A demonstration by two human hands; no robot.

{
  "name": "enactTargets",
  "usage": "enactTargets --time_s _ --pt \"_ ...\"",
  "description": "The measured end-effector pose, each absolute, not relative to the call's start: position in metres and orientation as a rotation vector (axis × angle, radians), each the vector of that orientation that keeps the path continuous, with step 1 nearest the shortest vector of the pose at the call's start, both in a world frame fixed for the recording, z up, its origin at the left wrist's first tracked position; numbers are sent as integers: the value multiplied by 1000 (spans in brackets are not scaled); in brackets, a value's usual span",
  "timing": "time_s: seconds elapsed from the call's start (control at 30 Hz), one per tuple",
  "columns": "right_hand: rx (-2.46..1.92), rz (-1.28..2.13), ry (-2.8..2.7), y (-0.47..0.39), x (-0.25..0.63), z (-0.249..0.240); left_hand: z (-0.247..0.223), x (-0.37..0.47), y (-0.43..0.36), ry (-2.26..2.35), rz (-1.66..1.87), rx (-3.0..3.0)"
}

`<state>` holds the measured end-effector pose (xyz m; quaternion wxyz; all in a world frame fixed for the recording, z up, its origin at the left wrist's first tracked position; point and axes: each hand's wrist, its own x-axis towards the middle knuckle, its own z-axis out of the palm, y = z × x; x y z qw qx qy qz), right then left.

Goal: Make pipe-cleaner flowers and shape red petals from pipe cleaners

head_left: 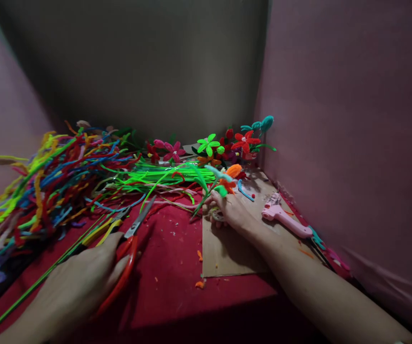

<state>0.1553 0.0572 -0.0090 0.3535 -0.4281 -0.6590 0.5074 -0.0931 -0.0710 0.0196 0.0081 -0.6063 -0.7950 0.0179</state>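
My left hand (pixel 87 270) is closed on a pair of red-handled scissors (pixel 131 243), whose blades point up and away over the red table cover. Right beside its fingers lie yellow-handled pliers (pixel 102 231). Over the cardboard sheet, my right hand (pixel 231 210) pinches an orange pipe-cleaner flower (pixel 232 173) with green and pale blue parts. A small round ring-like thing (pixel 217 215), perhaps a tape roll, shows under its fingers; whether it is gripped I cannot tell.
A pink glue gun (pixel 288 222) rests on the cardboard (pixel 223 260) at the right. Loose coloured pipe cleaners (pixel 48 181) heap up on the left, with a green bundle (pixel 166 176) at the back. Finished flowers (pixel 209 144) stand behind; walls close in the table.
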Motion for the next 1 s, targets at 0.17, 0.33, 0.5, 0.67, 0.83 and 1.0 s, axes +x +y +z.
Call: enactTargets --time_s 0.17,0.33,0.5,0.67,0.83,1.0 --pt "-1137 1340 -1666 56 156 -6 27 -95 -50 -2479 368 -1802" --pt "-1137 1355 -1699 56 156 -4 39 -73 -22 -2174 130 -2009" --pt "-1134 1329 -1722 54 157 -3 28 -26 27 -2157 -684 -2666" --pt "-1007 1349 -1697 52 157 -2 12 5 36 -2774 -1518 -2709" --pt "-994 1263 -1736 53 158 -4 9 9 29 -3000 -1882 -2778" --pt "-977 1272 -1730 52 156 -5 4 9 26 -2679 -1773 -2899"
